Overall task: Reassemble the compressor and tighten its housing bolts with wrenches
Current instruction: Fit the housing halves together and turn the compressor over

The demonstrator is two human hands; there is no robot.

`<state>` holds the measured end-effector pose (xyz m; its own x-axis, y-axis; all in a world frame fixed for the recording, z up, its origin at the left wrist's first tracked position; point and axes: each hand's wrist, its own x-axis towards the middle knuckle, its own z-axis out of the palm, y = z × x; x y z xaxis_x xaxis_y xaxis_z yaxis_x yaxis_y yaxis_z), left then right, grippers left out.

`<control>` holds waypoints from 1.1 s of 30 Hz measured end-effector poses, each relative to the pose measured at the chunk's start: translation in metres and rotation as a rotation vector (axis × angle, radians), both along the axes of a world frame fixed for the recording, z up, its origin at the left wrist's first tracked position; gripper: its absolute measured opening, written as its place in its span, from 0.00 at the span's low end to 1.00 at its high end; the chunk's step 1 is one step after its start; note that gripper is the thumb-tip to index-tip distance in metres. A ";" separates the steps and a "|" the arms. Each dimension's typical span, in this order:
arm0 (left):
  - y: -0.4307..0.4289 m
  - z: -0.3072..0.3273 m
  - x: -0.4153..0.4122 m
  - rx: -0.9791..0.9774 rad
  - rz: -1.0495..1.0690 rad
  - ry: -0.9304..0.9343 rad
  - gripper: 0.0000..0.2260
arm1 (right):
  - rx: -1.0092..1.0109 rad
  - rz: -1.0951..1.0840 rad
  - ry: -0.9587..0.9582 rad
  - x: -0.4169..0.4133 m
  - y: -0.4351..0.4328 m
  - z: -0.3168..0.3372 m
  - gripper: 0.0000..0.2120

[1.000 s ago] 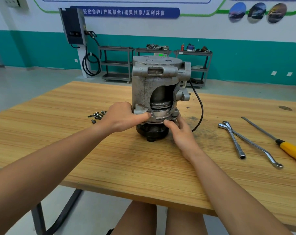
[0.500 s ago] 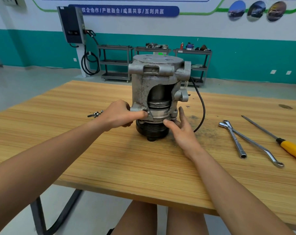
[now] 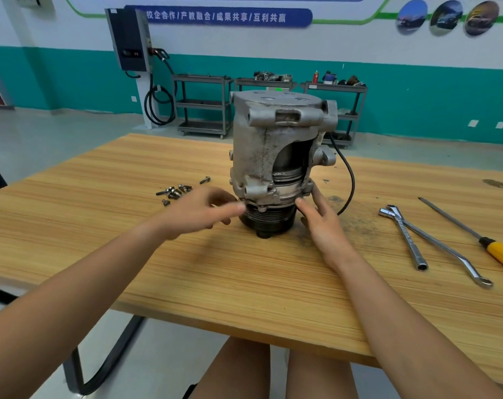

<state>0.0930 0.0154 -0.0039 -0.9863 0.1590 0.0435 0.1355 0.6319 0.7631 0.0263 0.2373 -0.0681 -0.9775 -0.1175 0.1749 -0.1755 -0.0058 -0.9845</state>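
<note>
The compressor (image 3: 279,119) stands upright near the middle of the wooden tabletop (image 3: 244,283). It rests on its black grooved pulley (image 3: 269,218), with the grey cast housing (image 3: 253,151) above. A cut-away opening in the front of the housing shows a metal cylinder inside. A black cable (image 3: 350,180) loops from the right side of the housing down to the tabletop.

The left hand (image 3: 200,213) is at the left of the compressor's base and is blurred. Its fingers (image 3: 230,210) stretch loosely toward the seam between housing and pulley and hold nothing. Whether the fingertip touches the metal I cannot tell. The right hand (image 3: 323,226) is at the right of the base with its fingers straight. The thumb tip lies against the lower flange at the front, and the other fingers run up along the flange's right side. It grips nothing.

Loose bolts (image 3: 175,192) lie in a small cluster on the tabletop, left of the compressor and just beyond the left hand, with one lying a little apart to the right. Well to the right of the compressor, a socket wrench (image 3: 407,240) and a ring wrench (image 3: 443,250) lie crossed over each other near their far ends. A screwdriver (image 3: 498,250) with a yellow handle lies farther right, apart from them. Metal shelf carts (image 3: 204,105) stand along the far teal wall.
</note>
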 end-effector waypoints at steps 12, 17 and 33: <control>0.021 -0.041 -0.022 0.336 0.242 0.202 0.42 | 0.039 0.108 0.014 0.011 0.003 0.005 0.38; 0.016 -0.037 -0.029 0.459 0.095 0.117 0.58 | 0.164 0.115 0.092 0.012 0.006 0.015 0.45; 0.012 -0.037 -0.068 0.323 -0.123 0.153 0.72 | 0.419 0.032 0.306 -0.017 0.001 0.026 0.51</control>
